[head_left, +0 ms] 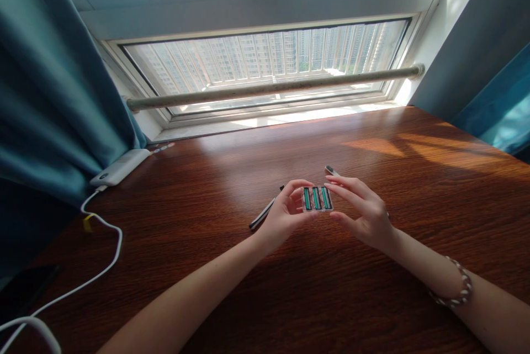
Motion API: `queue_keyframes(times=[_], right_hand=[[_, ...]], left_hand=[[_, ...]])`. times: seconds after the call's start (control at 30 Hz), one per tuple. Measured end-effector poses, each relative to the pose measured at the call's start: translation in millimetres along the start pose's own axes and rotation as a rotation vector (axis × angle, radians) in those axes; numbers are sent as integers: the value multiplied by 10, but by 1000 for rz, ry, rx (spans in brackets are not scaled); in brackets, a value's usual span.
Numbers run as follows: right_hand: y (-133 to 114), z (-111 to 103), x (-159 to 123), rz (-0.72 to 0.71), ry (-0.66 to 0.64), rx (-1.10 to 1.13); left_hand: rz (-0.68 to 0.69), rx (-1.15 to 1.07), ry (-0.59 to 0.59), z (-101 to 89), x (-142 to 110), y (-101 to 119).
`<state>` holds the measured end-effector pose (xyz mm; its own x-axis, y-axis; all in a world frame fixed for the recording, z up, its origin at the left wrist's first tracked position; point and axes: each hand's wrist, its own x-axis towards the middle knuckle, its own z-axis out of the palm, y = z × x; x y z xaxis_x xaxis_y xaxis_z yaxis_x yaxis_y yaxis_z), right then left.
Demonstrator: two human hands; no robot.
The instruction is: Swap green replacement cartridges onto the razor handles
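A small clear plastic case of razor cartridges [317, 199] is held above the wooden table, its three dark heads showing green strips. My left hand [285, 209] is closed on the case, fingers along the far edge and thumb at the near edge. At the case's right side is my right hand [366, 210], fingers apart. Its fingertips reach the far right corner and the thumb lies by the near right corner; firm contact is unclear. Partly behind my left hand lies a slim black and silver handle [261, 217]. Beyond my right fingers shows a dark-headed, light-handled stick [331, 170], partly hidden.
On the brown table [207, 288], a white power bank [121, 168] with a white cable [119, 243] sits at the left, beside a blue curtain [49, 78]. A dark flat object [31, 288] lies lower left. A window with a horizontal rail [273, 88] borders the far edge.
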<state>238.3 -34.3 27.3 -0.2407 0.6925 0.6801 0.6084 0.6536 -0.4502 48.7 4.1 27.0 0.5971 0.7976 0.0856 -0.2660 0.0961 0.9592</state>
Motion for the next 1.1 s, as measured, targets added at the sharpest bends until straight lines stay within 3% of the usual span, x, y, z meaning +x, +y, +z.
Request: queue_keyframes(times=[0.23,0.6,1.1], right_hand=[[-129,4,66,54,-67,108],[-86,63,67,112,-135,138],[-63,93,57,157,-156,156]], left_hand=[[-98,105,-47,42,-13,-76],[-140,174,-39,43,-1,-95],[-115,279,-27,48,-12,-108]])
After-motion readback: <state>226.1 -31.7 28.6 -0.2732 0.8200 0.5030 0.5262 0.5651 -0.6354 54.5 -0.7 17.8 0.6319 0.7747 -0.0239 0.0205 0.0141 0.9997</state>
